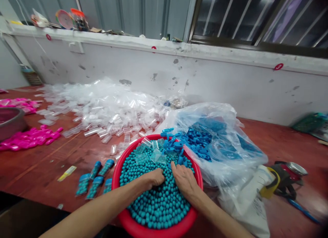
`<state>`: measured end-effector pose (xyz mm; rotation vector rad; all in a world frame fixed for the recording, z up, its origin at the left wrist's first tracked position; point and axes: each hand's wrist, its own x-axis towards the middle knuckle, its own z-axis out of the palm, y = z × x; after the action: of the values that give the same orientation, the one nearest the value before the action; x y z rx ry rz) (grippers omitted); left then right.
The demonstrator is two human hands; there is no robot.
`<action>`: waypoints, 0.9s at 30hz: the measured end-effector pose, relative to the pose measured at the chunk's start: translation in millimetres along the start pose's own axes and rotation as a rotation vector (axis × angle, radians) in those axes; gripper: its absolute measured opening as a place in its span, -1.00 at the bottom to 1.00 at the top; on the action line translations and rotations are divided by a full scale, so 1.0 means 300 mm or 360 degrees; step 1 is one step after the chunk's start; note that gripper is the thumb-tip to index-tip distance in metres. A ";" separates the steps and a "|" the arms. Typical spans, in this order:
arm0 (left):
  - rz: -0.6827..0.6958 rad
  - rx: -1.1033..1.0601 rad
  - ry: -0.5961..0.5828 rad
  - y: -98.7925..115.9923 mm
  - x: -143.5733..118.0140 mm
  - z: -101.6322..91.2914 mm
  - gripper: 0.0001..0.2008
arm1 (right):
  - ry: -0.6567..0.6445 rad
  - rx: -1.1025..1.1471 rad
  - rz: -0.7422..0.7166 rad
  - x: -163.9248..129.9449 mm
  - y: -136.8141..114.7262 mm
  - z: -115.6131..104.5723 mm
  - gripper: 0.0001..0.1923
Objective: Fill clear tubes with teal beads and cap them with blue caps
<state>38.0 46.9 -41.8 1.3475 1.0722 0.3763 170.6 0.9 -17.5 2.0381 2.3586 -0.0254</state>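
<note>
A red basin (pixel 117 176) is filled with turquoise beads (pixel 156 214). My left hand (pixel 155 178) is in the middle of the beads, its fingers curled and sunk among them; what they hold, if anything, is hidden. Close beside it on the right, my right hand (pixel 186 180) lies on the beads with its fingers stretched forward. Just beyond both hands, clear plastic cases (pixel 159 156) rest on the beads. Blue plastic caps (pixel 174 147) lie at the basin's far right, some on the beads and some over the rim.
Several filled bead cases (pixel 95 186) lie left of the basin, near a yellow strip (pixel 67 173). Behind spreads a heap of clear cases (pixel 110 108). A plastic bag (pixel 220 128) of blue caps stands right. Pink pieces (pixel 36 138) and a headlamp (pixel 287 176) lie farther out.
</note>
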 end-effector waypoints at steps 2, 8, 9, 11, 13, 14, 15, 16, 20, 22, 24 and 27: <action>-0.0125 -0.0197 -0.0134 0.007 -0.020 -0.014 -0.74 | -0.0066 0.0204 -0.0011 0.004 0.028 -0.017 -0.64; -0.0096 -0.0697 -0.0178 0.032 -0.087 -0.064 -0.83 | 0.0055 0.0954 0.0067 0.010 0.077 -0.068 -0.67; -0.0078 -0.0743 -0.0181 0.033 -0.094 -0.068 -0.82 | 0.0069 0.1065 0.0054 0.007 0.072 -0.070 -0.68; -0.0035 -0.0805 -0.0192 0.035 -0.105 -0.074 -0.79 | 0.0121 0.1250 0.0020 -0.001 0.057 -0.073 -0.67; 0.0011 -0.0839 -0.0188 0.037 -0.114 -0.076 -0.79 | 0.0249 0.1360 -0.0004 -0.012 0.040 -0.077 -0.67; 0.0032 -0.0849 -0.0182 0.039 -0.119 -0.077 -0.79 | 0.0318 0.1394 -0.0012 -0.018 0.032 -0.080 -0.67; 0.0057 -0.0857 -0.0174 0.041 -0.123 -0.077 -0.80 | 0.0375 0.1422 -0.0024 -0.022 0.025 -0.084 -0.67; 0.0086 -0.0863 -0.0166 0.044 -0.128 -0.077 -0.80 | 0.0411 0.1447 -0.0039 -0.026 0.019 -0.087 -0.67; 0.0252 -0.0765 -0.0130 0.049 -0.141 -0.072 -0.74 | 0.0399 0.1552 -0.0116 -0.029 -0.004 -0.095 -0.69; 0.0298 -0.0642 -0.0121 0.046 -0.146 -0.066 -0.70 | 0.0364 0.1601 -0.0106 -0.026 -0.013 -0.097 -0.71; 0.0275 -0.0529 -0.0100 0.042 -0.151 -0.058 -0.67 | 0.0316 0.1649 -0.0073 -0.023 -0.020 -0.101 -0.71; 0.0240 -0.0475 -0.0011 0.040 -0.159 -0.048 -0.62 | 0.0270 0.1710 -0.0041 -0.021 -0.029 -0.107 -0.72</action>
<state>6.7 22.2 -9.7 1.1631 0.8717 0.6180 162.6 -5.7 14.6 2.3730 2.7781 -1.4523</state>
